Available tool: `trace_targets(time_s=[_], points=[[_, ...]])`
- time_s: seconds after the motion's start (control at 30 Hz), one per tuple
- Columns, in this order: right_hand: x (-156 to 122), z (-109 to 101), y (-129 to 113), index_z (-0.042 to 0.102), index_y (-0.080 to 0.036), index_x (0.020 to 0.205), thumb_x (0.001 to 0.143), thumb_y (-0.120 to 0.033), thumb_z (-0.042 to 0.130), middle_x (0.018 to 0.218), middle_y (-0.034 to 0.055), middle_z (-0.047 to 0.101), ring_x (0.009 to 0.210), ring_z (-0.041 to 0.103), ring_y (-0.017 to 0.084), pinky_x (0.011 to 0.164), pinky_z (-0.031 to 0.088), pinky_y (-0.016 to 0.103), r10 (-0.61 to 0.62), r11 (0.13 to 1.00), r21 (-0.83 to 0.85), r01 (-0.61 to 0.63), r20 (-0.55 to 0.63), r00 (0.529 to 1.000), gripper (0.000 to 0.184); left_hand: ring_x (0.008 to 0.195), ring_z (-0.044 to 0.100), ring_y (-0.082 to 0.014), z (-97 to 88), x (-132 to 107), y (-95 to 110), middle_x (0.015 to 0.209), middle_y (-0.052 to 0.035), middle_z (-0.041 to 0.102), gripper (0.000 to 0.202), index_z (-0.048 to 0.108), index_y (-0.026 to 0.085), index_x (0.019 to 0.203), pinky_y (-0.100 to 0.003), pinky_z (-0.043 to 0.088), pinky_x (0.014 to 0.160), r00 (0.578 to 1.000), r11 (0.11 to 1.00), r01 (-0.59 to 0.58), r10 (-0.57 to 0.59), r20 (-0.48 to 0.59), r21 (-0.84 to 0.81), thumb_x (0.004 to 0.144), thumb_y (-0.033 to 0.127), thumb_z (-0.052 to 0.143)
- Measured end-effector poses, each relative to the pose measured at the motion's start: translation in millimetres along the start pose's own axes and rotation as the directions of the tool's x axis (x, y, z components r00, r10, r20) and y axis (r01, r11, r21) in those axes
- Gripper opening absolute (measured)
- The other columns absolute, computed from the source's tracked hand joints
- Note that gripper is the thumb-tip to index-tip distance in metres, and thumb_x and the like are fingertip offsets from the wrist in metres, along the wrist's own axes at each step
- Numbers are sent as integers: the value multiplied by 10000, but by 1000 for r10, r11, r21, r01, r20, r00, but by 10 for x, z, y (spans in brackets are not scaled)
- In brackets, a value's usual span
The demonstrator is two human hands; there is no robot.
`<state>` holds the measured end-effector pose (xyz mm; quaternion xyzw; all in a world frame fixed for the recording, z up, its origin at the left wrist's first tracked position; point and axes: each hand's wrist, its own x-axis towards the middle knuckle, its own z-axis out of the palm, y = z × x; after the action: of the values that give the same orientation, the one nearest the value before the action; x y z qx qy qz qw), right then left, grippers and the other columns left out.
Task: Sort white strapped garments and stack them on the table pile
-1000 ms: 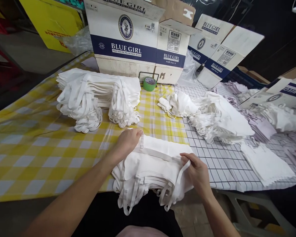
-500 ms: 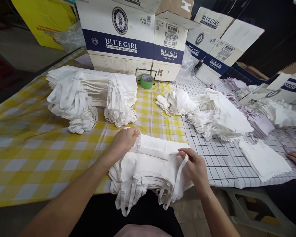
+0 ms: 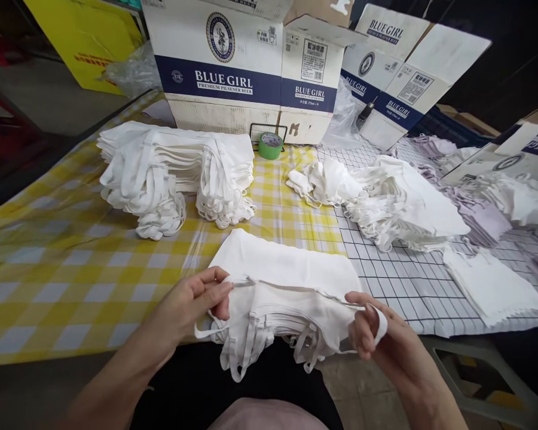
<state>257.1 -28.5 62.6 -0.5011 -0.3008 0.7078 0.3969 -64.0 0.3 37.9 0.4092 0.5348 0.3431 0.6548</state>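
Observation:
A white camisole lies on top of a stack of the same garments at the table's front edge. My left hand is closed on its left top corner, pinching the fabric by the strap. At the opposite corner my right hand grips the same camisole, a strap looped round its fingers. Between both hands the top edge is stretched nearly straight. Flat white fabric spreads behind that edge, while several straps dangle over the table edge toward my lap.
A taller pile of white camisoles stands back left. Green tape sits before a beer carton. More white garments and lilac ones lie to the right. Below the table edge is a plastic stool.
Both hands have come nearer to me and spread apart, drawing the camisole's top edge along. The strap now loops round my right fingers. Another person's hand at the right edge has left the view.

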Motion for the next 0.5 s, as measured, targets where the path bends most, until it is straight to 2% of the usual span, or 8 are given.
trace_targets(time_s=[0.1, 0.13, 0.2, 0.27, 0.3, 0.5], points=[[-134, -22, 30, 627, -184, 1078, 828, -406, 548, 461, -11, 529, 360, 447, 116, 460, 334, 268, -15, 1000, -5, 15, -25, 1000, 344, 732, 558, -160, 83, -225, -94, 750, -40, 616, 279, 599, 180, 622, -266, 432, 716, 999, 990, 11, -16, -35, -137, 767, 419, 597], [-176, -32, 45, 615, -187, 1100, 841, -416, 518, 463, -8, 529, 358, 443, 118, 460, 330, 271, -18, 1000, -15, 18, -37, 999, 359, 743, 561, -166, 116, -280, -137, 775, -43, 613, 253, 620, 182, 651, -279, 438, 730, 998, 979, 26, -37, -52, -203, 753, 413, 614], [-251, -56, 80, 589, -194, 1142, 860, -435, 467, 485, 2, 537, 388, 461, 134, 477, 342, 283, -17, 999, -53, 13, -80, 997, 390, 714, 558, -170, 171, -361, -223, 718, -23, 588, 215, 652, 208, 851, -294, 450, 714, 990, 937, 64, -102, -93, -344, 731, 386, 645], [-305, -82, 121, 567, -200, 1170, 871, -446, 440, 520, 8, 543, 441, 473, 150, 500, 354, 293, -30, 995, -103, 15, -140, 990, 408, 694, 552, -163, 199, -412, -293, 656, 1, 557, 326, 603, 235, 1046, -289, 455, 700, 981, 894, 78, -149, -128, -441, 744, 349, 644], [-323, -96, 145, 565, -200, 1169, 873, -445, 440, 534, 7, 539, 459, 465, 149, 509, 355, 292, -47, 992, -124, 27, -167, 985, 403, 694, 550, -158, 201, -428, -318, 657, 3, 553, 348, 581, 238, 1087, -282, 456, 696, 977, 880, 75, -158, -141, -469, 757, 333, 635], [-353, -161, 304, 602, -185, 1108, 869, -382, 499, 567, 3, 513, 504, 423, 126, 529, 356, 267, -162, 982, -135, 135, -218, 963, 326, 696, 562, -151, 166, -455, -374, 692, -3, 574, 357, 573, 225, 1065, -267, 481, 671, 963, 849, 2, -144, -228, -528, 725, 281, 668]])
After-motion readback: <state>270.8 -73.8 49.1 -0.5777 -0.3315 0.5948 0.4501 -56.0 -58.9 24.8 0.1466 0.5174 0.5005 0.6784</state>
